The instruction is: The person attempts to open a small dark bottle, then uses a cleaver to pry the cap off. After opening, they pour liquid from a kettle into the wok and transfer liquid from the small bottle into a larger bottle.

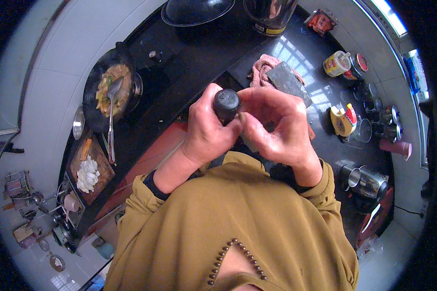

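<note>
A bottle with a black cap (227, 102) stands between my hands in the middle of the view, its top facing the camera. My left hand (209, 127) is wrapped around it. Curved beside it, my right hand (276, 123) has its thumb and index finger near the cap's right side; whether they touch it is not plain. Most of the bottle's body is hidden by my fingers. Left of my hands, a black wok (91, 98) holds cooked food (122, 92) and a metal spatula (111, 123).
A wooden cutting board (103, 171) with white pieces lies lower left. Beyond my right hand are a pink cloth (264, 65), a grey slab (289, 82), a yellow container (341, 122) and several jars. An electric kettle (371, 183) stands at right, a dark pan (198, 12) at the top.
</note>
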Demonstrator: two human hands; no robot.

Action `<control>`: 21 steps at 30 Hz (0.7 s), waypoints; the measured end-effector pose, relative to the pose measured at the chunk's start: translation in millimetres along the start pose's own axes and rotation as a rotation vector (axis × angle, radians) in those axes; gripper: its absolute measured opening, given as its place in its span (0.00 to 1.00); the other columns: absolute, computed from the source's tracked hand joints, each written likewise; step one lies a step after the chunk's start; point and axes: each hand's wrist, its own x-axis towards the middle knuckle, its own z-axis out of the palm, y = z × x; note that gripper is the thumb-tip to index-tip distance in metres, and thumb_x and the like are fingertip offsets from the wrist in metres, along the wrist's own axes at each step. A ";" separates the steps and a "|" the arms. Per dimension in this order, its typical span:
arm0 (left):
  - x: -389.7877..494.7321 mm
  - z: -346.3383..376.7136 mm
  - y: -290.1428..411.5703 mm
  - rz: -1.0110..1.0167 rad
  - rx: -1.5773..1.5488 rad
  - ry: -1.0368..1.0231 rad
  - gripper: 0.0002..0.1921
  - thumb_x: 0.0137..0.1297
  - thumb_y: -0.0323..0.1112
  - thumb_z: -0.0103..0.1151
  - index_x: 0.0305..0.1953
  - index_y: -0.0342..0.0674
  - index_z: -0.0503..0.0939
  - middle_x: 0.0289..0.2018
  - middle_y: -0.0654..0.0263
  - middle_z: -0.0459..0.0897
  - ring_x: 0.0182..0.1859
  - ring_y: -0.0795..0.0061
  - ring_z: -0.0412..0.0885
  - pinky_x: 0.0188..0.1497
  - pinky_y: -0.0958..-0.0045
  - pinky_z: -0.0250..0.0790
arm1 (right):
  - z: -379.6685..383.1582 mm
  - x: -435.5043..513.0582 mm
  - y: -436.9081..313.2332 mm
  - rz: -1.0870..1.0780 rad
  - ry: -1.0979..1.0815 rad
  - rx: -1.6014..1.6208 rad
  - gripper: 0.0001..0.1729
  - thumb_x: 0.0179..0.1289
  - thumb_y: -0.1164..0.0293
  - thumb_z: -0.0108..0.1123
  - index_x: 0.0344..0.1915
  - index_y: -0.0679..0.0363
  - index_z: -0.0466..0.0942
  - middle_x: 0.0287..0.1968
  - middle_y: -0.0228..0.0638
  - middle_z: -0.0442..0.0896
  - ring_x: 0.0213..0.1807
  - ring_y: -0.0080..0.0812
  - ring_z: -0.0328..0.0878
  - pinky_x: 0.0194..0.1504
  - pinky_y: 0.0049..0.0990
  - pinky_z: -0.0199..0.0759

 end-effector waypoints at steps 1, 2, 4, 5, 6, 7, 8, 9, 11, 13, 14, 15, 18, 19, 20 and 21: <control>-0.1 -0.1 0.5 0.029 0.006 0.005 0.16 0.53 0.30 0.69 0.35 0.37 0.69 0.25 0.56 0.75 0.29 0.57 0.79 0.33 0.62 0.71 | 1.1 -0.7 1.0 0.009 0.013 0.012 0.08 0.59 0.79 0.64 0.39 0.69 0.82 0.27 0.37 0.86 0.25 0.21 0.81 0.27 0.23 0.74; 0.2 -0.5 0.9 0.024 0.024 0.004 0.16 0.52 0.30 0.69 0.35 0.37 0.69 0.25 0.56 0.75 0.29 0.57 0.79 0.33 0.62 0.71 | 1.7 -1.0 2.0 0.018 0.028 0.024 0.07 0.59 0.79 0.65 0.38 0.69 0.82 0.27 0.37 0.86 0.25 0.21 0.81 0.27 0.23 0.74; 0.1 -0.5 2.1 0.018 0.051 -0.001 0.17 0.52 0.30 0.69 0.35 0.37 0.69 0.26 0.55 0.76 0.30 0.56 0.80 0.33 0.61 0.71 | 1.7 -1.9 3.6 0.042 0.029 0.018 0.07 0.59 0.78 0.67 0.38 0.70 0.82 0.26 0.37 0.85 0.24 0.22 0.82 0.27 0.23 0.75; 0.2 -0.4 2.6 -0.003 0.050 -0.006 0.17 0.51 0.30 0.70 0.35 0.37 0.69 0.26 0.55 0.77 0.30 0.55 0.80 0.34 0.61 0.71 | 1.2 -2.0 4.2 0.057 0.019 0.001 0.07 0.58 0.78 0.68 0.37 0.69 0.83 0.25 0.38 0.85 0.24 0.22 0.82 0.26 0.24 0.75; 0.0 -0.5 3.2 -0.022 0.049 -0.011 0.17 0.51 0.30 0.70 0.35 0.37 0.69 0.27 0.55 0.77 0.31 0.54 0.80 0.34 0.61 0.72 | 0.7 -1.8 4.6 0.071 0.009 -0.016 0.07 0.58 0.77 0.68 0.36 0.69 0.83 0.25 0.38 0.85 0.24 0.22 0.82 0.26 0.24 0.75; -0.1 -0.5 3.6 -0.046 0.046 -0.018 0.18 0.51 0.30 0.71 0.35 0.37 0.69 0.27 0.54 0.77 0.31 0.54 0.80 0.34 0.61 0.72 | -0.1 -1.5 4.8 0.087 0.013 0.008 0.07 0.58 0.77 0.68 0.36 0.69 0.83 0.24 0.38 0.85 0.24 0.23 0.82 0.26 0.24 0.75; -0.6 -0.8 4.1 -0.048 0.061 -0.021 0.18 0.50 0.30 0.71 0.36 0.37 0.69 0.28 0.54 0.77 0.31 0.53 0.81 0.35 0.60 0.72 | -0.6 -1.2 4.7 0.104 0.017 0.033 0.07 0.58 0.78 0.67 0.36 0.69 0.83 0.24 0.39 0.85 0.23 0.23 0.82 0.25 0.24 0.74; -1.0 -1.0 4.4 -0.051 0.074 -0.026 0.18 0.50 0.30 0.71 0.36 0.37 0.69 0.28 0.54 0.77 0.32 0.52 0.81 0.35 0.60 0.72 | -1.3 -0.7 4.4 0.112 0.019 0.061 0.06 0.58 0.78 0.67 0.35 0.69 0.83 0.24 0.39 0.84 0.23 0.23 0.82 0.25 0.25 0.74; -1.3 -1.1 4.5 -0.031 0.099 -0.020 0.18 0.51 0.30 0.70 0.36 0.37 0.69 0.28 0.53 0.77 0.32 0.50 0.81 0.35 0.59 0.72 | -2.1 0.3 3.2 0.089 0.028 -0.018 0.05 0.57 0.78 0.66 0.34 0.69 0.83 0.23 0.39 0.84 0.22 0.24 0.81 0.24 0.24 0.73; -1.0 -0.3 4.0 0.011 0.114 -0.005 0.18 0.51 0.29 0.69 0.37 0.36 0.68 0.28 0.53 0.77 0.32 0.48 0.80 0.34 0.58 0.72 | -2.7 1.4 1.6 0.016 0.043 -0.116 0.04 0.55 0.78 0.65 0.32 0.67 0.82 0.22 0.39 0.83 0.21 0.25 0.81 0.24 0.24 0.72; -1.3 0.1 3.8 0.031 0.129 0.002 0.17 0.51 0.28 0.69 0.36 0.36 0.68 0.28 0.52 0.77 0.32 0.47 0.80 0.34 0.57 0.72 | -3.0 1.6 0.8 -0.040 0.053 -0.175 0.03 0.54 0.78 0.65 0.30 0.67 0.82 0.21 0.38 0.82 0.20 0.25 0.80 0.23 0.24 0.72; -1.4 0.6 3.4 0.043 0.139 0.008 0.17 0.51 0.28 0.68 0.36 0.36 0.68 0.28 0.52 0.76 0.32 0.47 0.80 0.34 0.57 0.72 | -2.6 1.8 0.2 -0.091 0.072 -0.222 0.02 0.53 0.78 0.65 0.29 0.66 0.81 0.20 0.38 0.81 0.19 0.26 0.79 0.23 0.24 0.71; -0.9 2.0 1.5 0.089 0.133 0.039 0.16 0.56 0.34 0.68 0.35 0.37 0.68 0.25 0.60 0.73 0.29 0.67 0.73 0.31 0.65 0.69 | 1.3 1.6 -0.4 -0.108 0.119 -0.228 0.04 0.51 0.78 0.65 0.24 0.64 0.78 0.18 0.36 0.78 0.17 0.26 0.78 0.21 0.24 0.70; -0.7 2.5 0.7 0.104 0.129 0.054 0.17 0.58 0.36 0.69 0.34 0.38 0.69 0.23 0.65 0.72 0.27 0.77 0.70 0.29 0.69 0.68 | 2.4 1.1 -0.5 -0.129 0.141 -0.245 0.04 0.50 0.78 0.65 0.24 0.64 0.78 0.18 0.36 0.78 0.17 0.26 0.77 0.21 0.25 0.69; -0.5 2.9 0.1 0.111 0.118 0.055 0.17 0.58 0.37 0.69 0.34 0.38 0.69 0.23 0.65 0.72 0.27 0.77 0.70 0.29 0.69 0.67 | 3.4 0.5 -0.5 -0.136 0.153 -0.259 0.04 0.50 0.78 0.65 0.23 0.63 0.77 0.17 0.35 0.77 0.17 0.26 0.77 0.21 0.25 0.69; -0.3 3.3 -0.5 0.116 0.113 0.058 0.17 0.58 0.38 0.69 0.34 0.38 0.69 0.23 0.65 0.72 0.27 0.77 0.70 0.29 0.70 0.67 | 4.3 0.0 -0.5 -0.144 0.165 -0.275 0.05 0.50 0.78 0.65 0.23 0.63 0.77 0.17 0.35 0.76 0.17 0.25 0.76 0.20 0.25 0.68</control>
